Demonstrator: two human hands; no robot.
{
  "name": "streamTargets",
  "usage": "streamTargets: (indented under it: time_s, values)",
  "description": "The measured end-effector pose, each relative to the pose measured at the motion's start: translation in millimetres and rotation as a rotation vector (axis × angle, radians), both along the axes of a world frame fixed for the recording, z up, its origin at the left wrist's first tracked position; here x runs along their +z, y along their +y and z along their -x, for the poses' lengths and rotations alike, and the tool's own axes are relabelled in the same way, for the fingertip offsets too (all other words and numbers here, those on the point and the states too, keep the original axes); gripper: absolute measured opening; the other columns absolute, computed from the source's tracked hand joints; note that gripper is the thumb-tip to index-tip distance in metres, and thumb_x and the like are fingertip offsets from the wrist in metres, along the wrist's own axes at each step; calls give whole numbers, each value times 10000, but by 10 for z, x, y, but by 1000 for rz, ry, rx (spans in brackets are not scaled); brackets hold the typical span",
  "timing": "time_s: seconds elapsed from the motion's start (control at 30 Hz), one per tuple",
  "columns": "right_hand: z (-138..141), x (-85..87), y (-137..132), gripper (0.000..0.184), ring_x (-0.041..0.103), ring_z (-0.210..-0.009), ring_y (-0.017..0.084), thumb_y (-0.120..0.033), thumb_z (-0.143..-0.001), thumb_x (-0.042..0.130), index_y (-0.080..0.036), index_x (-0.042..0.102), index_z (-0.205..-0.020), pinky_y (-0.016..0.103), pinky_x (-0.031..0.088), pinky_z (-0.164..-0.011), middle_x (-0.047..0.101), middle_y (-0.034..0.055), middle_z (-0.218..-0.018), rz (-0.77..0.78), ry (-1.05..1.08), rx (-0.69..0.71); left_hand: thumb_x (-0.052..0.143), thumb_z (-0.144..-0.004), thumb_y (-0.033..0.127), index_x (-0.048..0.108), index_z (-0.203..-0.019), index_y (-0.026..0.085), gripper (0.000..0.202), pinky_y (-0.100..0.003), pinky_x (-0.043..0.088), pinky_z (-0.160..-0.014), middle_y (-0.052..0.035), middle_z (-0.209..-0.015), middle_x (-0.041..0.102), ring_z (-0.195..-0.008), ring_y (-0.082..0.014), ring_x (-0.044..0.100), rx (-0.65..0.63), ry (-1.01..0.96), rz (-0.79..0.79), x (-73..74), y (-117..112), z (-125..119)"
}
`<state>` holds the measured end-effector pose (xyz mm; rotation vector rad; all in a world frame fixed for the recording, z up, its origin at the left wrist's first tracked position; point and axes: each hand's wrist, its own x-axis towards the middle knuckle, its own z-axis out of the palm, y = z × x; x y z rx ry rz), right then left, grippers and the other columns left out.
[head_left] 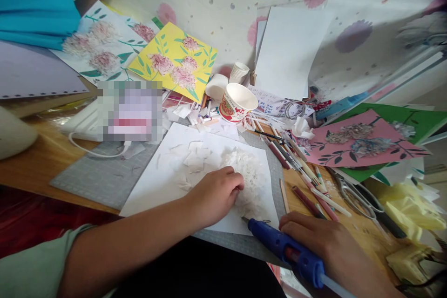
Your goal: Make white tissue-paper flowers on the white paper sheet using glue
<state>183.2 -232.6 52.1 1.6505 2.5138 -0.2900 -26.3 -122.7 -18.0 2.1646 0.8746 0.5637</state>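
A fluffy white paper flower (244, 167) lies on a white sheet of paper (167, 163). My left hand (218, 193) is closed over the flower's left edge, thumb and fingers pressed together; whatever is between the fingertips is hidden. My right hand (314, 237) grips a blue hot glue gun (275, 242) with a glue stick (335, 286) in its back end. Its nozzle points at the flower's lower edge, close to the sheet. Several loose white paper pieces (197, 156) are scattered left of the flower.
A grey cutting mat (94, 177) lies under the sheet. Pens and brushes (296, 163), scissors (352, 193) and a paper bowl (237, 102) surround it. Finished flower pictures on yellow card (146, 67) and pink card (349, 151) stand behind. At left, a cable (99, 151) runs to a blurred-out device.
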Motion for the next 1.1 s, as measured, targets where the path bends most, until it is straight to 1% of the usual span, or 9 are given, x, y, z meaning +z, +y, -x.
streamTargets:
  time_s: [0.07, 0.17, 0.3, 0.47, 0.63, 0.73, 0.83, 0.97, 1.1]
  values:
    - [9, -22, 12, 101, 577, -589, 146, -184, -787, 521, -223, 504, -696, 253, 363, -525, 588, 0, -717, 26, -19, 27, 499, -793, 32, 603, -819, 186, 188, -259, 441, -706, -5, -856, 604, -784, -147, 582, 58, -84, 28, 11, 3, 10]
    - [14, -66, 36, 154, 545, -526, 154, -196, -770, 538, -223, 455, -643, 273, 310, -481, 560, 7, -655, -29, -32, 35, 497, -809, 69, 581, -805, 190, 147, -252, 440, -682, 4, -821, 611, -752, -142, 573, 156, -181, 82, 24, 19, 22]
    - [41, -51, 80, 124, 574, -598, 178, -225, -773, 520, -233, 447, -674, 300, 346, -526, 573, 12, -698, 31, 5, 5, 470, -846, 117, 560, -840, 194, 118, -255, 433, -656, 18, -770, 606, -722, -144, 570, 220, -214, 201, 26, 47, 29]
    - [99, 14, 135, 82, 577, -652, 170, -259, -814, 506, -229, 493, -739, 300, 344, -568, 574, 4, -768, 91, -22, -22, 450, -861, 121, 540, -861, 194, 116, -253, 418, -631, 25, -740, 585, -689, -140, 557, 217, -214, 276, 14, 60, 27]
    - [108, -23, 196, 93, 558, -640, 167, -162, -736, 513, -225, 462, -690, 294, 311, -566, 532, -4, -707, 29, -71, -37, 446, -858, 117, 533, -900, 202, 129, -244, 388, -591, 38, -701, 555, -643, -132, 525, 202, -212, 282, -29, 58, 27]
    - [107, -26, 234, 98, 556, -640, 154, -136, -715, 509, -223, 466, -708, 285, 301, -570, 550, -11, -724, 61, -39, -33, 449, -854, 119, 533, -907, 204, 130, -246, 386, -598, 37, -708, 558, -654, -134, 527, 201, -203, 264, -39, 58, 32]
    - [109, -16, 261, 83, 552, -623, 145, -155, -771, 484, -226, 476, -729, 279, 287, -552, 563, -10, -733, 80, -34, -15, 451, -852, 116, 532, -911, 202, 133, -253, 386, -607, 31, -726, 566, -669, -138, 530, 207, -186, 265, -28, 62, 36]
    - [87, -31, 263, 138, 534, -578, 144, -170, -795, 474, -227, 425, -680, 280, 285, -536, 537, -10, -681, 24, -38, -22, 447, -852, 113, 531, -918, 203, 139, -254, 384, -613, 28, -736, 568, -684, -142, 535, 199, -185, 272, -23, 68, 34]
    - [50, -18, 237, 155, 547, -571, 152, -128, -681, 540, -227, 423, -658, 269, 283, -513, 545, -19, -671, 46, -52, -63, 449, -848, 116, 530, -902, 206, 133, -256, 381, -624, 27, -747, 570, -701, -143, 536, 197, -192, 274, -32, 72, 33]
